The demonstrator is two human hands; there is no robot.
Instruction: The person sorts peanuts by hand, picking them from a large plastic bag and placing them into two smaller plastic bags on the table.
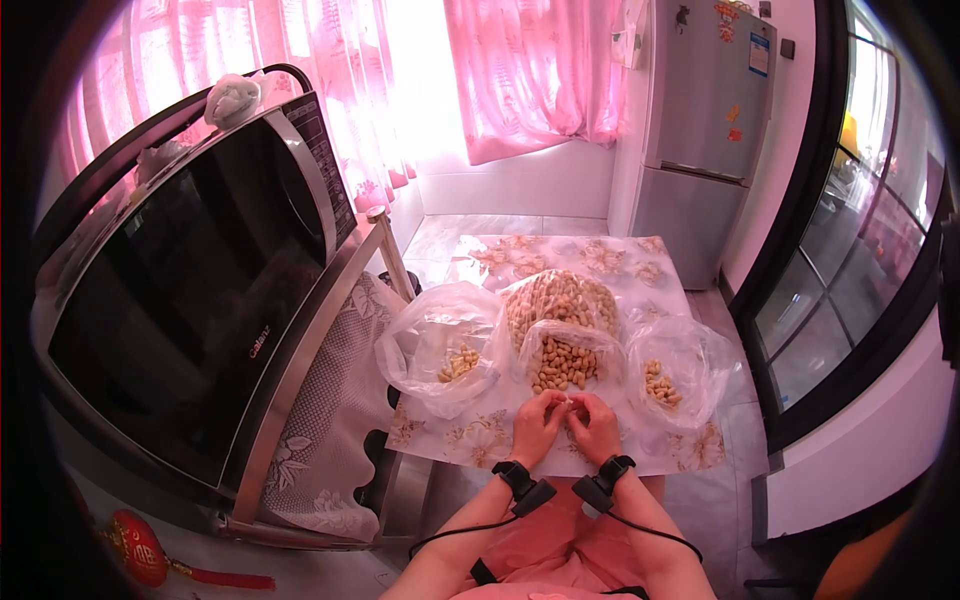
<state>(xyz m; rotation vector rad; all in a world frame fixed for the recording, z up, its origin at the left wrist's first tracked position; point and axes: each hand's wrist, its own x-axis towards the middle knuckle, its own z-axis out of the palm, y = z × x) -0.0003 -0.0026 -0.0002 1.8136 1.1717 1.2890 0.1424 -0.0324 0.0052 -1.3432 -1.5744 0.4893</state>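
Note:
My left hand (pixel 540 422) and my right hand (pixel 594 424) meet at the fingertips over the near part of the table, both pinched closed. Between them is a small pale piece, apparently a peanut (pixel 568 402), mostly covered by the fingers. Just beyond the hands, a large clear plastic bag (pixel 565 298) lies with its mouth toward me, full of peanuts in the shell (pixel 562 364). To the left, an open plastic bag (pixel 420 375) holds a small pile of pale yellowish pieces (pixel 459 364). On the right, another open bag (pixel 708 360) contains several tan peanut pieces (pixel 660 384).
The bags rest on a small table with a flowered cloth (pixel 480 440). A large black-fronted microwave (pixel 190 300) on a lace-covered stand (pixel 320 440) is close on the left. Behind are a fridge (pixel 700 130) and pink curtains (pixel 540 80); a black-framed glass door (pixel 850 240) is at right.

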